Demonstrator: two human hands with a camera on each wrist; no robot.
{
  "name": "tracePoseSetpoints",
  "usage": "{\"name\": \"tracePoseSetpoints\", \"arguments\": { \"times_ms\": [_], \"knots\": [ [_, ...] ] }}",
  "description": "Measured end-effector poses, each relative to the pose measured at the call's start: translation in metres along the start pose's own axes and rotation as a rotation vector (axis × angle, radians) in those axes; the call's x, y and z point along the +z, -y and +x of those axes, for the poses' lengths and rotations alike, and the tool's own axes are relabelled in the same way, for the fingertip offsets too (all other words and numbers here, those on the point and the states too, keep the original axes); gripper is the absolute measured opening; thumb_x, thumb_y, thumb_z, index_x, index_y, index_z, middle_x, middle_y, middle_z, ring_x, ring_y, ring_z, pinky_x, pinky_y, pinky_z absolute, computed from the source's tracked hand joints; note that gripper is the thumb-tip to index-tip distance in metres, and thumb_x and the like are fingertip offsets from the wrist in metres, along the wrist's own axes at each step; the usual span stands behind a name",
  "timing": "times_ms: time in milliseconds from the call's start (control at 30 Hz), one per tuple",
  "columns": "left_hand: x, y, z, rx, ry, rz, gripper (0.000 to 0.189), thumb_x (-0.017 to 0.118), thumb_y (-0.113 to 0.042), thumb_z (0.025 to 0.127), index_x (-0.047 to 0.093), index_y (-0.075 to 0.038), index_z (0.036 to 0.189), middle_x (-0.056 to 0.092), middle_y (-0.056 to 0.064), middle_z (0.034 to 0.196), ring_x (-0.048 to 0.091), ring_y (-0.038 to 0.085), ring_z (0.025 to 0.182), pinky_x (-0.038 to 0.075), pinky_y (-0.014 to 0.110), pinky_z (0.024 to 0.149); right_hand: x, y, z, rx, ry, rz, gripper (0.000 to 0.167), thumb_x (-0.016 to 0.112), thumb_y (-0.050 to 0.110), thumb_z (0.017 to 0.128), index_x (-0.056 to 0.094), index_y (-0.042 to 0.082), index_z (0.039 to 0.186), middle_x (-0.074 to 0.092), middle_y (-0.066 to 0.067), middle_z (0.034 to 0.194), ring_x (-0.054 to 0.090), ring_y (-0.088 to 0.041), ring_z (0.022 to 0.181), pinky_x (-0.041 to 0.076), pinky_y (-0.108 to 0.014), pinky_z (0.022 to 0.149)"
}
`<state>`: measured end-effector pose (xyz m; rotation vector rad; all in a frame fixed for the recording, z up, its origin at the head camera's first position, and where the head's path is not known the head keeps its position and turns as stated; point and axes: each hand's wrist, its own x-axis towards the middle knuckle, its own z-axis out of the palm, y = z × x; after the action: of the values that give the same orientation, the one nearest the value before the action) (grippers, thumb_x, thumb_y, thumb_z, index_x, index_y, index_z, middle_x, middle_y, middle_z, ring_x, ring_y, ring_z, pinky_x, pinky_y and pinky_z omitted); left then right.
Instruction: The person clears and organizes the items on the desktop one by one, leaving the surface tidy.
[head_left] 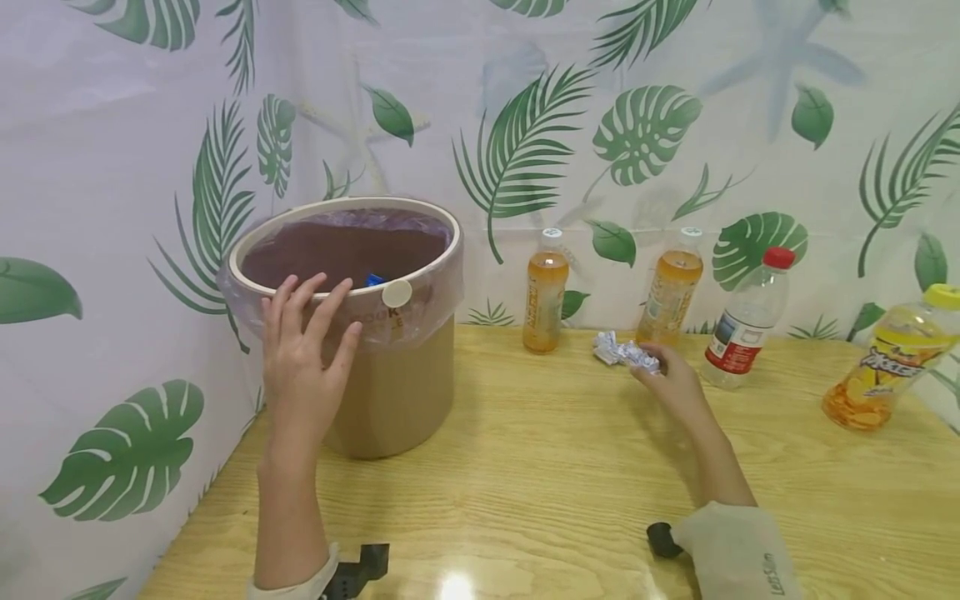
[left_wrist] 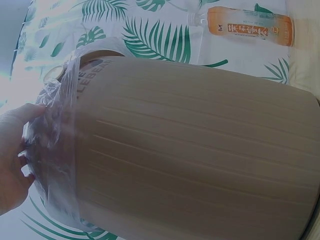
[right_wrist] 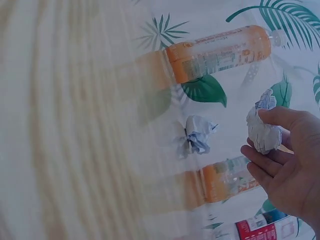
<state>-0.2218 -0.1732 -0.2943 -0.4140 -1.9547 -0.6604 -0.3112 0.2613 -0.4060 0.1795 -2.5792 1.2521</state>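
My right hand (head_left: 677, 385) pinches a crumpled ball of paper (right_wrist: 263, 134) between thumb and fingers, slightly above the table in the right wrist view. Another crumpled paper ball (right_wrist: 198, 134) lies close by on the wooden table. On the left stands a brown trash bin (head_left: 401, 392) lined with a clear plastic bag (head_left: 438, 312). The spread fingers of my left hand (head_left: 302, 367) rest on its near rim, touching the bag. Something small and blue (head_left: 375, 280) shows inside the bin; most of its interior is hidden.
Two orange-drink bottles (head_left: 545, 292) (head_left: 670, 292) stand at the back by the leaf-patterned wall covering (head_left: 525, 158). Farther right are a red-capped bottle (head_left: 744, 329) and a tilted-looking yellow-capped bottle (head_left: 885, 367). The wooden table (head_left: 525, 483) extends in front.
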Motion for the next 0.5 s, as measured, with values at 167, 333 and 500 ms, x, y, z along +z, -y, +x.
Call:
{"name": "tracePoseSetpoints", "arguments": {
  "times_ms": [167, 333, 500],
  "knots": [
    [-0.001, 0.000, 0.000, -0.003, 0.004, 0.001, 0.040, 0.064, -0.013, 0.086, 0.057, -0.013, 0.125, 0.044, 0.010, 0.133, 0.023, 0.025, 0.132, 0.005, 0.044, 0.110, -0.001, 0.015, 0.000, -0.018, 0.017, -0.011, 0.048, 0.058, 0.018, 0.091, 0.042, -0.007, 0.129, 0.042, -0.030, 0.129, 0.037, -0.045, 0.119, 0.031, -0.054, 0.099],
    [-0.002, 0.000, 0.000, 0.002, 0.007, 0.001, 0.040, 0.064, -0.013, 0.085, 0.057, -0.012, 0.125, 0.045, 0.012, 0.132, 0.023, 0.026, 0.132, 0.005, 0.044, 0.110, 0.001, 0.029, -0.002, -0.081, -0.020, -0.004, 0.047, 0.060, 0.022, 0.090, 0.046, -0.006, 0.126, 0.044, -0.028, 0.127, 0.040, -0.043, 0.117, 0.034, -0.051, 0.098],
    [-0.001, -0.001, 0.000, 0.005, 0.009, -0.002, 0.040, 0.065, -0.013, 0.085, 0.057, -0.012, 0.125, 0.044, 0.012, 0.132, 0.024, 0.027, 0.132, 0.005, 0.044, 0.110, 0.000, 0.043, -0.003, -0.111, -0.021, -0.013, 0.048, 0.059, 0.025, 0.090, 0.047, -0.003, 0.126, 0.044, -0.027, 0.129, 0.042, -0.043, 0.116, 0.037, -0.052, 0.095]
  ]
}}
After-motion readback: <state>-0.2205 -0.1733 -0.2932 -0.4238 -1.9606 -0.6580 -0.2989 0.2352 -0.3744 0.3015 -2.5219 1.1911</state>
